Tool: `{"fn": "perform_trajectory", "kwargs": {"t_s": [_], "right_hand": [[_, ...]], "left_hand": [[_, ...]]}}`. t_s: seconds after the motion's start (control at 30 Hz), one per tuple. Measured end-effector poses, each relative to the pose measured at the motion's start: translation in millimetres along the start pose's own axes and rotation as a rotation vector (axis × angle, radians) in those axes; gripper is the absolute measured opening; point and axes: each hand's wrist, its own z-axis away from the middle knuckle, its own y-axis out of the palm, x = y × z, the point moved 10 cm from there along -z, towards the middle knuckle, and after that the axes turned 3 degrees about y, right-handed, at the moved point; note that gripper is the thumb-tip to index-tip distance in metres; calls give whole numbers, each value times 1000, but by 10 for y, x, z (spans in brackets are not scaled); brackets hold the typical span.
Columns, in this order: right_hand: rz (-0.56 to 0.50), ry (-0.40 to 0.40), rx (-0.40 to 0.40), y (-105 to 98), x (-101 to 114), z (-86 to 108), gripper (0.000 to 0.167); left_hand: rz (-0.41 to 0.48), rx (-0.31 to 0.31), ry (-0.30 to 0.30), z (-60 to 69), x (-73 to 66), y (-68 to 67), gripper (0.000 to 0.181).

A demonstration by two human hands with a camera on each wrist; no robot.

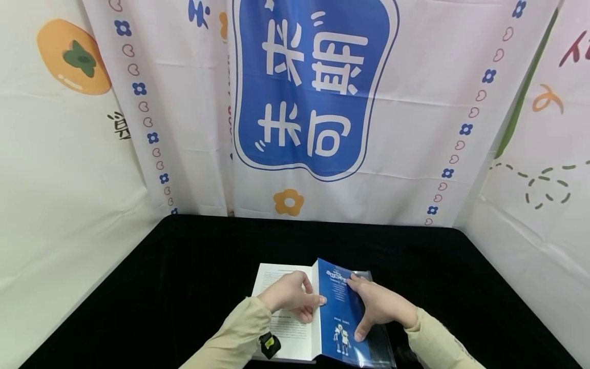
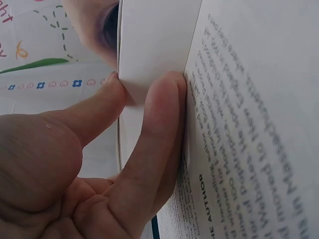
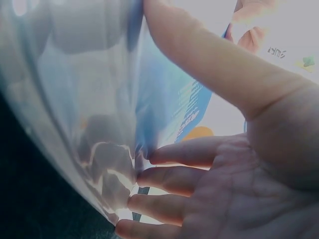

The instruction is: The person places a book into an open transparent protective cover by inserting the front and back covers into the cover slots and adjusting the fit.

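Observation:
An open book lies at the table's near side, its white printed page [image 1: 290, 341] on the left. The blue cover [image 1: 329, 320], with white lettering and a small drawing of figures, stands partly raised on the right. My left hand [image 1: 291, 293] pinches the cover's white-backed fold [image 2: 154, 35] between thumb and fingers. Over the blue side, my right hand [image 1: 382, 306] rests with thumb and fingers spread, fairly straight. In the right wrist view its fingertips touch a clear plastic sleeve [image 3: 84, 99] along the cover. The sleeve's right part [image 1: 381, 341] shows past the cover's edge.
A black cloth [image 1: 207, 256] covers the table. White printed curtains [image 1: 193, 174] stand behind it and at both sides. A dark strap with a yellow mark [image 1: 269, 344] hangs at my left sleeve.

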Motion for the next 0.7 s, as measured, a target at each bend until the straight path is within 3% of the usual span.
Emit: {"fn": "perform_trajectory", "kwargs": {"t_s": [0.4, 0.7], "right_hand": [[6, 8, -3, 0, 4, 5, 120], [8, 7, -8, -9, 15, 19, 120]], "left_hand": [[-27, -9, 9, 7, -16, 11, 37], [-33, -59, 48, 15, -68, 28, 40]]}}
